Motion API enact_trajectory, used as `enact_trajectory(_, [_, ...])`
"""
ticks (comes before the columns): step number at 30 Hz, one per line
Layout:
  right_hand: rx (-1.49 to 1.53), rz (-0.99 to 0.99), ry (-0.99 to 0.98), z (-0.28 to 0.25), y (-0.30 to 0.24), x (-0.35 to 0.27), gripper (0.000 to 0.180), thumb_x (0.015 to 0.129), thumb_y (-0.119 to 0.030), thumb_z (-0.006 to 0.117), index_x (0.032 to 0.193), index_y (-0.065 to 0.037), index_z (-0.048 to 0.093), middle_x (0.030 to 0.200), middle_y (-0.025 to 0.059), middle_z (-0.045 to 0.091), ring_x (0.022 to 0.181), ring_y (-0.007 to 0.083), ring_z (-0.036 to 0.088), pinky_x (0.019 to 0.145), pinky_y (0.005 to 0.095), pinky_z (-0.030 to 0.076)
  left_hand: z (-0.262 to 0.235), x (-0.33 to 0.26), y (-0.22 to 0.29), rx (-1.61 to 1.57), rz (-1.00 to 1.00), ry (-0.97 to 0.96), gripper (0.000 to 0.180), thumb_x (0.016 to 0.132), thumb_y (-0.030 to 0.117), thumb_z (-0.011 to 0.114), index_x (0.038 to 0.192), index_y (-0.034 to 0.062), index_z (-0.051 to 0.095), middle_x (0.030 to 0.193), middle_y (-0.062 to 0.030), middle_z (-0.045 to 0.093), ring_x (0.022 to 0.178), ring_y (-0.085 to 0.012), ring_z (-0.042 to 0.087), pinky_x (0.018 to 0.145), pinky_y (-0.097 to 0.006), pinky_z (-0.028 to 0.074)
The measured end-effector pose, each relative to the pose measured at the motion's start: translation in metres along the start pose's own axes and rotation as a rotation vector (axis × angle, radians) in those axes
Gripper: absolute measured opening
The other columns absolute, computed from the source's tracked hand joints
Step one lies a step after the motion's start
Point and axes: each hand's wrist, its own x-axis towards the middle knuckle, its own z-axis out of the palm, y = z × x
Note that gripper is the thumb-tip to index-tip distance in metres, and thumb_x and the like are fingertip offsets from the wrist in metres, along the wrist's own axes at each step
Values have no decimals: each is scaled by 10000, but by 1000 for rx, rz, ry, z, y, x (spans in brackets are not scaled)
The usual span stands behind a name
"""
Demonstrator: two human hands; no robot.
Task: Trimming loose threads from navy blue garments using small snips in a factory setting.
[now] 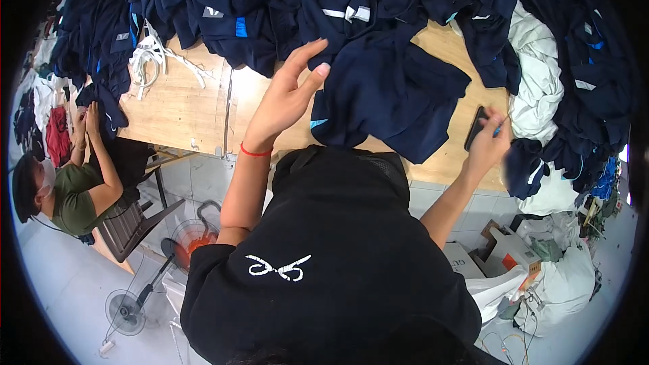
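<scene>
My left hand (287,94) is lifted over the wooden table (182,105), fingers apart, its thumb against the edge of a dark navy garment (392,91) spread in front of me. My right hand (488,145) rests at the table's right front edge, fingers curled on a small dark flat object (474,128); a thin pale bit sticks out above the fingers. A red string circles my left wrist. A big heap of navy garments (324,0) with white and blue trims covers the far side of the table.
A seated person in a green top (74,196) handles navy clothes at the table's left end. White cords (149,61) lie on the table, white cloth (541,74) at the right. On the floor stand a fan (125,311), boxes and bags (520,257).
</scene>
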Motion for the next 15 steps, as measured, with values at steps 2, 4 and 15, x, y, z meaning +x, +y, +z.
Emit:
enact_trajectory(2, [10, -39, -125, 16, -7, -13, 280, 1095, -200, 605, 1128, 22, 773, 1010, 106, 794, 934, 152, 709, 875, 303, 535, 2, 1, -43, 52, -79, 103, 406, 1043, 227, 694, 1385, 13, 649, 1351, -154, 685, 1215, -241, 646, 1056, -362, 469])
enact_trajectory(4, [18, -74, -316, 40, -12, -26, 244, 1077, -173, 636, 1132, 22, 773, 1024, 99, 792, 950, 142, 704, 891, 284, 530, 11, 0, -75, 170, -93, 143, 463, 971, 237, 772, 1357, 8, 660, 1291, -175, 710, 1118, -268, 688, 952, -371, 527])
enact_trajectory(15, [-208, -437, -316, 180, -53, -2, 596, 895, -470, 815, 1235, 9, 714, 1231, 228, 723, 1131, 440, 689, 961, 488, 549, 49, 3, -119, 626, 268, 28, 372, 775, 168, 882, 1114, 89, 750, 1223, -149, 578, 1131, -372, 582, 984, -468, 508])
